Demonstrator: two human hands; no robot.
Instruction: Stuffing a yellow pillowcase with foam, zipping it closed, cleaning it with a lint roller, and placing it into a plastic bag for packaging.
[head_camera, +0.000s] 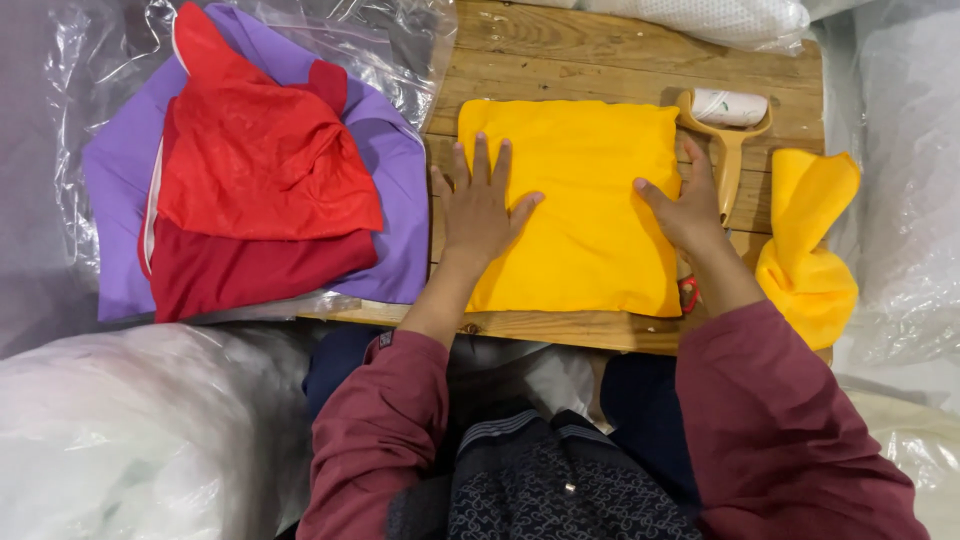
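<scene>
Far left: clear plastic sheeting (90, 60) spread under a stack of cloth; more bagged bundles (130, 440) in the near-left corner.
Cloth stack: purple fabric (395, 200) at the bottom, dark red piece (250, 275) over it, brighter red piece (255, 150) loosely folded on top. Stack sits just beside the wooden table (600, 50), overlapping its left edge.
Left hand (480, 205): flat, palm down, fingers spread wide and straight. Grips nothing; presses on the left part of the folded yellow cloth (585, 190), fingertips pointing away from the body.
Folded yellow cloth: roughly square, lying flat in the middle of the table, near edge close to the table's front edge, both hands on it.
Right hand (685, 205): palm down on the cloth's right edge, fingers open and extended, thumb pointing inward across the fabric. Holds nothing. Its outer side lies just beside the roller's handle; contact cannot be told.
Lint roller (728, 125): tan handle, white roll at the far end, lying on the table right of the cloth.
Red object (688, 293): small, mostly hidden under the right wrist; kind unclear.
Right edge: second yellow cloth (810, 240), bunched, draped at the table's right side.
Sleeves: maroon (770, 420), both arms.
</scene>
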